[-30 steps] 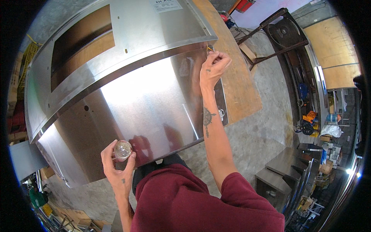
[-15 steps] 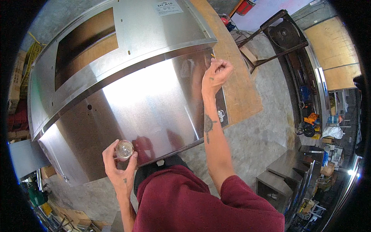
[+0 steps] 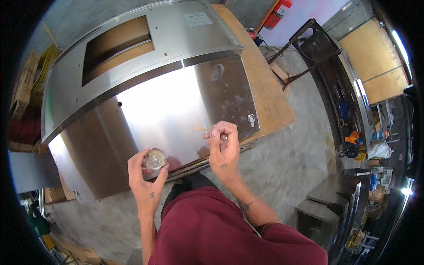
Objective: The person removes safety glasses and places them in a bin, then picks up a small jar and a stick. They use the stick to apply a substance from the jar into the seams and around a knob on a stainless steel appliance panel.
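Note:
My left hand (image 3: 148,185) curls its thumb and fingers round a small, clear, round jar (image 3: 155,159), seen from above; what is inside cannot be made out. A thin yellowish stick (image 3: 200,128) is pinched between the fingertips of my right hand (image 3: 226,148), its tip pointing left toward the jar. Both hands are over the near side of a large stainless steel housing (image 3: 163,110). Its top has a rectangular cut-out (image 3: 117,51) and a pale label (image 3: 198,19). A ring-shaped latch (image 3: 251,118) sits at the right end of the front panel, near a smudged patch.
The housing lies on a wooden tabletop (image 3: 271,106). Beyond its right edge stand a dark metal frame (image 3: 313,44) and a red fire extinguisher (image 3: 276,17). Steel boxes (image 3: 324,194) are on the floor at right. A sheet metal piece (image 3: 34,171) juts out at left.
My right hand has come back from the panel's far right corner, down and left toward the jar, with the stick still in its fingers. The jar has shifted slightly right and up.

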### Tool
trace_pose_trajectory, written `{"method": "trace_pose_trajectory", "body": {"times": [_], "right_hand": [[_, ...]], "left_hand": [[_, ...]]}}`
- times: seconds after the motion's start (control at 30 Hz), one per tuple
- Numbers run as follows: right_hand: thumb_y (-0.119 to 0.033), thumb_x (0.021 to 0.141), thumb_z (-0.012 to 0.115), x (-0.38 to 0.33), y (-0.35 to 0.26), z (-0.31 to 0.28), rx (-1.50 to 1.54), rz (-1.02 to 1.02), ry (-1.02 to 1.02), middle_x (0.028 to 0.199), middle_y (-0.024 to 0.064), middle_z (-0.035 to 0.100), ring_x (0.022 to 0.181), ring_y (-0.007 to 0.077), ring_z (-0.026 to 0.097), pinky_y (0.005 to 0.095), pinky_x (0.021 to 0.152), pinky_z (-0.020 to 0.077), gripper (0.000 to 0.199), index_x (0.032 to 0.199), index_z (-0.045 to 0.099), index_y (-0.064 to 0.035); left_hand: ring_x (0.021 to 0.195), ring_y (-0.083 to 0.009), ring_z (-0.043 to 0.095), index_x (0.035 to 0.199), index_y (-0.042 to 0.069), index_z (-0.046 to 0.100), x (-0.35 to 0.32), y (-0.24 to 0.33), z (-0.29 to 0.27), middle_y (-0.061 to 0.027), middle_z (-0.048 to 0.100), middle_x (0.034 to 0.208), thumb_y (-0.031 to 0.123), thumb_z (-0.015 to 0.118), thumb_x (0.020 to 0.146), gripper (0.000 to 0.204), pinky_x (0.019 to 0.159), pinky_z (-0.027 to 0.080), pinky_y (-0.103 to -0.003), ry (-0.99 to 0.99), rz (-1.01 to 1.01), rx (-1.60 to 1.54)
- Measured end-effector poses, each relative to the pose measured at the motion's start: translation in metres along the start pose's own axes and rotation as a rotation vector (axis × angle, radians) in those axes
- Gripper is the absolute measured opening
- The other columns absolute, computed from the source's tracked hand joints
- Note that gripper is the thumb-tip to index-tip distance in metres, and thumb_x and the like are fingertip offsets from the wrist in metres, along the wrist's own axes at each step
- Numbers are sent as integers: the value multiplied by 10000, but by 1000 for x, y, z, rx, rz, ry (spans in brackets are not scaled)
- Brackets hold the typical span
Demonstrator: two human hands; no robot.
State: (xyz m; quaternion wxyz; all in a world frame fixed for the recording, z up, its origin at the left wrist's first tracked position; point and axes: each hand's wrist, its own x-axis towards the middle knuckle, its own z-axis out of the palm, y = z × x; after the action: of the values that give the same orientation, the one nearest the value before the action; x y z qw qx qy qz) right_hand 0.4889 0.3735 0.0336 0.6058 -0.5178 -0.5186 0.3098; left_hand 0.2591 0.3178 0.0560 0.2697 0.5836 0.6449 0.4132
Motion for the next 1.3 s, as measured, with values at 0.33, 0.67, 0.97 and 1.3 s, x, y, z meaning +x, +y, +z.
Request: {"method": "trace_pose_trajectory", "body": {"times": [0.33, 0.67, 0.97, 1.3], "right_hand": [[23, 1055, 786, -67, -83, 5, -303, -373, -343, 1275, 223, 630, 1114, 324, 678, 442, 886, 613, 241, 1267, 673, 49], [23, 1002, 843, -72, -91, -10, -449, -505, -284, 1292, 208, 605, 1080, 335, 681, 429, 881, 600, 251, 1225, 729, 28], [8, 1003, 849, -32, -67, -56, -462, -463, -217, 1296, 191, 600, 1062, 322, 669, 422, 850, 602, 230, 1210, 748, 10], [-49, 1074, 778, 104, -5, -166, -337, -328, 11, 1293, 172, 622, 1082, 253, 640, 380, 911, 571, 158, 1205, 708, 6]], "left_hand": [[1160, -302, 744, 1468, 62, 713, -43, 10, -13, -157, 689, 1348, 52, 955, 869, 647, 922, 654, -422, 23, 208, -52], [1190, -360, 729, 1467, 67, 716, -53, 25, -1, -168, 672, 1343, 4, 940, 822, 686, 968, 645, -473, -19, 310, -60], [1170, -350, 739, 1482, 85, 714, -23, 53, 52, -169, 663, 1367, 4, 939, 840, 685, 933, 677, -448, -104, 316, -48], [1186, -239, 722, 1486, 94, 723, 52, 110, 187, -125, 690, 1393, 80, 971, 879, 656, 877, 635, -364, -151, 177, 14]]}}
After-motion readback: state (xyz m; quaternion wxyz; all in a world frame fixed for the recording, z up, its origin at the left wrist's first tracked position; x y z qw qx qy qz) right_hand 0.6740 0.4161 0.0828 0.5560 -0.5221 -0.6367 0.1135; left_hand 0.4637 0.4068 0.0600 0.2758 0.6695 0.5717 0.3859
